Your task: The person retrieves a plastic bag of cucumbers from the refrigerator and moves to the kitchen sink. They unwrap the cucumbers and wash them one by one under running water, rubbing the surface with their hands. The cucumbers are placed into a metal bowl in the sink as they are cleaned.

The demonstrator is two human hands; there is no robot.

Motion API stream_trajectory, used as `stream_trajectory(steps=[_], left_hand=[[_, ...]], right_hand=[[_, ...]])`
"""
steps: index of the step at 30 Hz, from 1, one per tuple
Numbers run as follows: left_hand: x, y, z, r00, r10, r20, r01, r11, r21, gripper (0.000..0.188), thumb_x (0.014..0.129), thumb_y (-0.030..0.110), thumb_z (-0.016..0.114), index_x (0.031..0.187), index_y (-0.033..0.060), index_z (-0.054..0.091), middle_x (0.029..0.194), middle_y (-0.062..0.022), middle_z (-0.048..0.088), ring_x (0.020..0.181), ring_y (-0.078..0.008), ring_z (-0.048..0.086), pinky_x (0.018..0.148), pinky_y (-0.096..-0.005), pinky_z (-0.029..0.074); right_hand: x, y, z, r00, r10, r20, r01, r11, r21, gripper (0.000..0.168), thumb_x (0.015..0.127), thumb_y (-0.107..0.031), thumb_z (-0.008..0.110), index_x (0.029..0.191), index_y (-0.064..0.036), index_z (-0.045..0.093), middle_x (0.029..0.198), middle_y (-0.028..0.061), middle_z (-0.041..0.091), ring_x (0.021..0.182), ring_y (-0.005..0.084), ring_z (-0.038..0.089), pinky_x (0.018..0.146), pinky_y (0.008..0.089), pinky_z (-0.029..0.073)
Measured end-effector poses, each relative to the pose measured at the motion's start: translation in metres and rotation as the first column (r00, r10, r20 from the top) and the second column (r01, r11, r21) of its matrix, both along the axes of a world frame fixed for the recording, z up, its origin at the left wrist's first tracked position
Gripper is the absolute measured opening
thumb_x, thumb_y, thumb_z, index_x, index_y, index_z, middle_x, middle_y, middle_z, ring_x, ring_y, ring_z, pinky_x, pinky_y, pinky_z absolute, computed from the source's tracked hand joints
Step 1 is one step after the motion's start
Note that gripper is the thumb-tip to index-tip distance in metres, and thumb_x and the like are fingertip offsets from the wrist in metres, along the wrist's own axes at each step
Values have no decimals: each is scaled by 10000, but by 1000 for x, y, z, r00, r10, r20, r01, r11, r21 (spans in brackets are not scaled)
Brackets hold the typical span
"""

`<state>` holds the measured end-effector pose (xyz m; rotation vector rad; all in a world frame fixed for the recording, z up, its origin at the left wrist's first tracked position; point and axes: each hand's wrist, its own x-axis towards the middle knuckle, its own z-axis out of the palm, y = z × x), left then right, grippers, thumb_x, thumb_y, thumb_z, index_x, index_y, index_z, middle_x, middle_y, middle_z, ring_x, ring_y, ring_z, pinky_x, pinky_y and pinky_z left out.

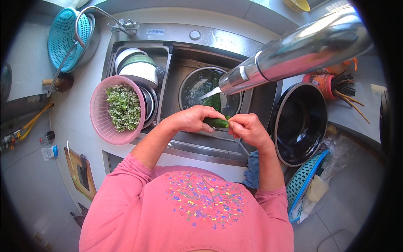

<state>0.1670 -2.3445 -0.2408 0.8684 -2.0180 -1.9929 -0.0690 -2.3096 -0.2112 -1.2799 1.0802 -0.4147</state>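
Observation:
My left hand (pixel 199 117) is closed around a green cucumber (pixel 217 122) above the front of the sink (pixel 179 61). At the cucumber's right end, the thumb and fingers of my right hand (pixel 248 126) pinch its tip; exactly what lies between them is partly hidden. Beyond my hands, a round metal basin (pixel 180 91) full of water sits in the sink. Water (pixel 210 93) pours into it from the large metal faucet (pixel 248 75). Long dark green vegetables (pixel 215 101), probably more cucumbers, lie under the water.
A pink colander (pixel 94 110) of small white-flowered greens rests over stacked bowls (pixel 138 71) at left. To the right stands a large dark pot (pixel 299 126). Blue-green baskets (pixel 58 41) are at the back left; a cutting board with a knife (pixel 83 171) lies lower left.

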Motion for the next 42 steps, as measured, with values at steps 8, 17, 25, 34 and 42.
stream_trajectory(steps=[8, 17, 25, 34, 42], left_hand=[[1, 2, -5, 999, 20, -25, -16, 989, 145, 526, 732, 11, 737, 1237, 83, 609, 1067, -81, 622, 1033, -204, 586, 906, -322, 450], [1, 2, -8, 1000, 14, -21, -8, 972, 235, 536, 730, -5, 736, 1245, 71, 604, 1103, -68, 623, 1053, -174, 577, 921, -312, 446], [2, 1, -13, 1000, -21, -17, 25, 961, 275, 536, 720, 30, 728, 1240, 91, 610, 1124, -82, 654, 1048, -187, 601, 939, -316, 439], [3, -1, -11, 994, 65, -89, -23, 913, 407, 557, 728, -42, 730, 1259, 40, 586, 1114, -44, 638, 1053, -142, 572, 936, -307, 444], [1, -16, -50, 619, 784, 44, -514, 362, 777, 338, 838, 64, 673, 1139, 110, 525, 822, -46, 597, 680, -156, 597, 609, -324, 508]], right_hand=[[1, 2, 3, 993, -31, 115, 17, 993, 118, 156, 920, -110, 582, 896, 19, 666, 698, 38, 647, 575, 81, 576, 524, 235, 474], [1, 2, 1, 994, -77, 82, 59, 978, 200, 142, 913, -92, 576, 878, 17, 659, 677, 37, 645, 543, 72, 571, 495, 217, 460], [4, 2, -3, 998, 28, 62, -36, 989, 142, 157, 911, -120, 585, 860, 11, 657, 670, 43, 648, 535, 79, 575, 487, 223, 463], [5, 1, -15, 937, -244, 249, 129, 906, 403, 172, 901, -122, 574, 800, -2, 644, 645, 33, 625, 492, 78, 543, 445, 209, 425], [24, 20, -76, 783, -600, 163, 482, 751, 451, 215, 962, -225, 532, 865, -51, 612, 683, 5, 592, 534, 59, 509, 472, 187, 404]])
